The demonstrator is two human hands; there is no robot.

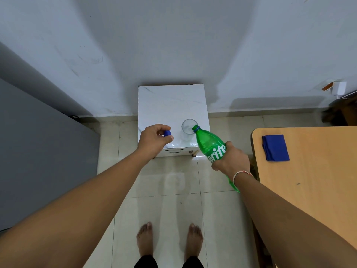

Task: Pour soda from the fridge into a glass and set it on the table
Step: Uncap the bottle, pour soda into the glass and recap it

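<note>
Right hand (230, 161) grip wraps bottle (209, 144), neck tilted up-left, mouth over glass (188, 130) rim; left hand (154, 139) pinches cap (167, 133).

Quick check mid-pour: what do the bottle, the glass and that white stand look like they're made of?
Green bottle: translucent glossy plastic, likely; light passes through, printed label. Glass: clear and see-through, glass or hard plastic, cannot tell which. White stand: glossy top with faint grey marble-like veins, stone or a laminate imitation; it reflects light.

Bare arms, bare feet (170, 241), dark trouser hems, and a red-and-white thread bracelet (241, 174) on the right wrist.
</note>
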